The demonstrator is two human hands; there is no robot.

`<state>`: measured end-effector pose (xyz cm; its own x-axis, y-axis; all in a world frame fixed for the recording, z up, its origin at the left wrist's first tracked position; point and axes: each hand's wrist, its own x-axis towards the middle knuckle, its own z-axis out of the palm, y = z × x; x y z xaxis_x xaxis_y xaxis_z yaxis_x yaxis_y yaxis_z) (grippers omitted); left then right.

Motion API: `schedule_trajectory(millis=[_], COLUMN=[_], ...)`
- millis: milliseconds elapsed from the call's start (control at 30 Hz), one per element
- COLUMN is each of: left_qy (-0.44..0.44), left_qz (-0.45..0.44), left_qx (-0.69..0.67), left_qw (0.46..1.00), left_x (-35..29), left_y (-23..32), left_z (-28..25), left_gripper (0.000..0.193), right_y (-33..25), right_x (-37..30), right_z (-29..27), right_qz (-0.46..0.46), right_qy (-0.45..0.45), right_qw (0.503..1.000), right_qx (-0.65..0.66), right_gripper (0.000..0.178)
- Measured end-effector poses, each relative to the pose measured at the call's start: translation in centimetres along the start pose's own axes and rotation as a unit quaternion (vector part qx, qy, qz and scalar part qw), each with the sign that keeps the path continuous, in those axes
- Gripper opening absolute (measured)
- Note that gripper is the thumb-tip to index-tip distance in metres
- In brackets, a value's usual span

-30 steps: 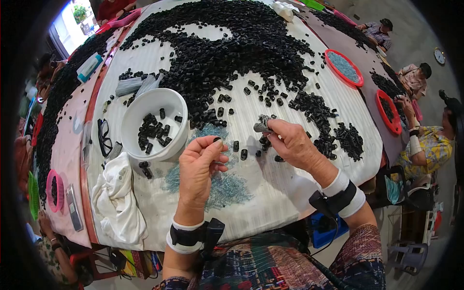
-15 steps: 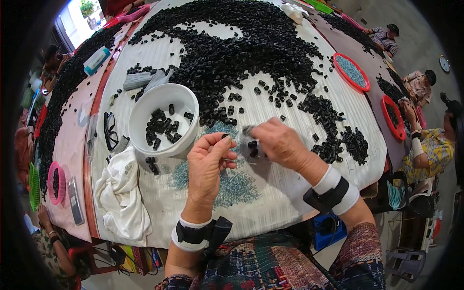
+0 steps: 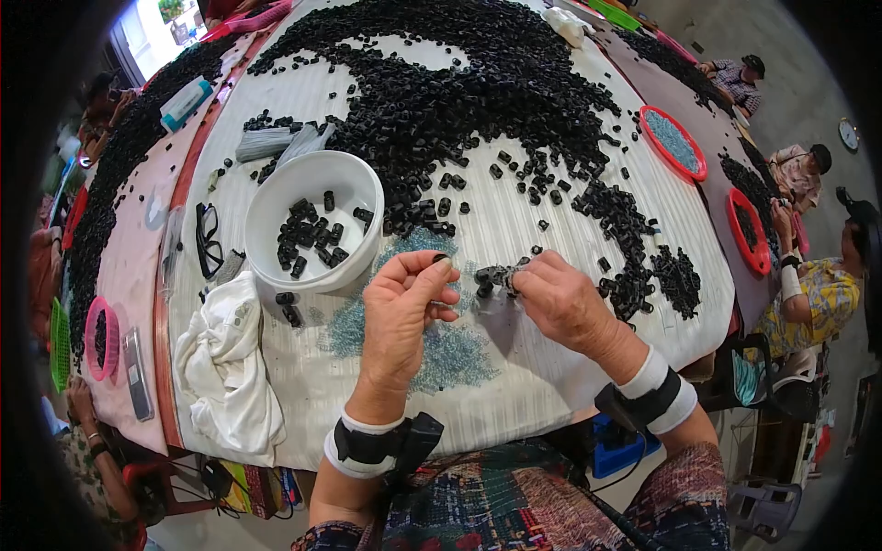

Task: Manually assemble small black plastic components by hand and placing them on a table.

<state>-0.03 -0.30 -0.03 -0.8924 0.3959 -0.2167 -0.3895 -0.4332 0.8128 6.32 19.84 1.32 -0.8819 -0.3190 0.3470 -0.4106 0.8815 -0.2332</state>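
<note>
My left hand is raised over the table beside the white bowl, thumb and forefinger pinched on a small black piece. To its right, my right hand has its fingers closed around a small grey-black object, partly hidden by the fingertips. Its exact kind cannot be made out. Below and behind the left hand lies a scatter of tiny clear-bluish pieces. Short black cylindrical parts sit in the bowl. Two more black parts are on the cloth just outside it.
A large heap of black parts spreads over the far table. Grey bundles, eyeglasses and a white cloth lie left. A red-rimmed tray stands at the right. Other people work along both sides.
My right hand has drawn right and slightly down, and the grey-black object at its fingertips shows more clearly. My left hand keeps its pinch, almost in place.
</note>
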Motion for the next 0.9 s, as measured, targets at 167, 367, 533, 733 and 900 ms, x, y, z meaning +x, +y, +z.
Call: schedule_trajectory(millis=[167, 367, 533, 733, 900], left_qy=[-0.002, 0.0, 0.003, -0.033, -0.062], left_qz=[0.0, -0.001, 0.01, 0.007, 0.036], left_qx=[-0.001, 0.006, 0.043, 0.037, 0.063], left_qw=[1.0, 1.0, 0.999, 0.999, 0.995], left_x=[0.0, 0.1, -0.1, -0.4, -0.6], left_y=[0.1, 0.1, 0.2, -0.3, -0.1], left_z=[0.0, -0.1, 0.2, 0.4, 0.8], left_gripper=[0.019, 0.019, 0.021, 0.021, 0.021], right_y=[0.1, -0.9, -0.6, -0.3, -0.2], right_x=[0.5, 1.9, 1.6, 0.3, -0.2], right_z=[0.2, 0.9, 2.4, 2.2, 2.0], right_qz=[-0.012, -0.018, -0.032, 0.004, 0.008], right_qy=[0.062, 0.041, -0.009, -0.005, -0.003], right_qw=[0.998, 0.997, 0.999, 1.0, 1.0], right_qx=[0.012, 0.061, 0.036, 0.029, 0.006], right_gripper=[0.018, 0.021, 0.026, 0.027, 0.026])
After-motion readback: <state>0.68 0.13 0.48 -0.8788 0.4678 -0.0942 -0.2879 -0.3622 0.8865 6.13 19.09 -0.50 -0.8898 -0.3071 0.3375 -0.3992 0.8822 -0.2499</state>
